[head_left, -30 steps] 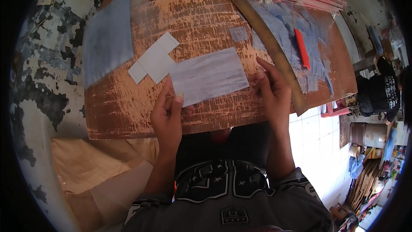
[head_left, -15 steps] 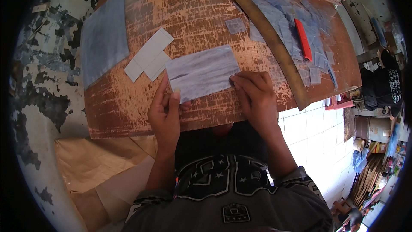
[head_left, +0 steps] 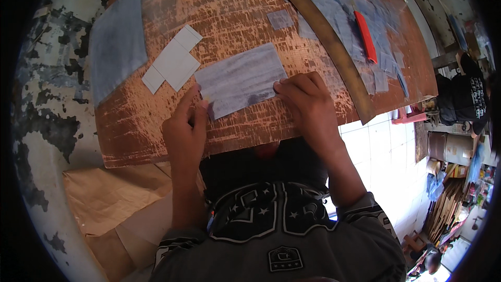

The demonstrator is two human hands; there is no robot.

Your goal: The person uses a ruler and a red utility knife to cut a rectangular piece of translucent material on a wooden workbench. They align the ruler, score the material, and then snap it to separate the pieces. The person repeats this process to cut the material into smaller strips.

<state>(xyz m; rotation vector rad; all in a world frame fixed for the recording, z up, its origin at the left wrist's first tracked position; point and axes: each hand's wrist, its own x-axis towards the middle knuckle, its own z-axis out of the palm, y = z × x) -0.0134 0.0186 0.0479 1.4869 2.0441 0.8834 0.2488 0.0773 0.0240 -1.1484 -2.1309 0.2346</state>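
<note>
While scuffed tabletop (head_left: 135, 125) surrounds the gray sheet (head_left: 240, 78), the wall (head_left: 81, 138) is blotched.

Patchy black-and-white wall (head_left: 52, 99); bright white tiled floor (head_left: 373, 151)

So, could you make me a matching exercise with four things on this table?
1. Streaked grey sheet
2. White card
3. Red tool
4. Brown strip

A. Surrounded by bluish scraps
B. Reaching the near edge of the table
C. Between left hand and right hand
D. Leftmost of the four

Right pairs: 1-C; 2-D; 3-A; 4-B.
</note>
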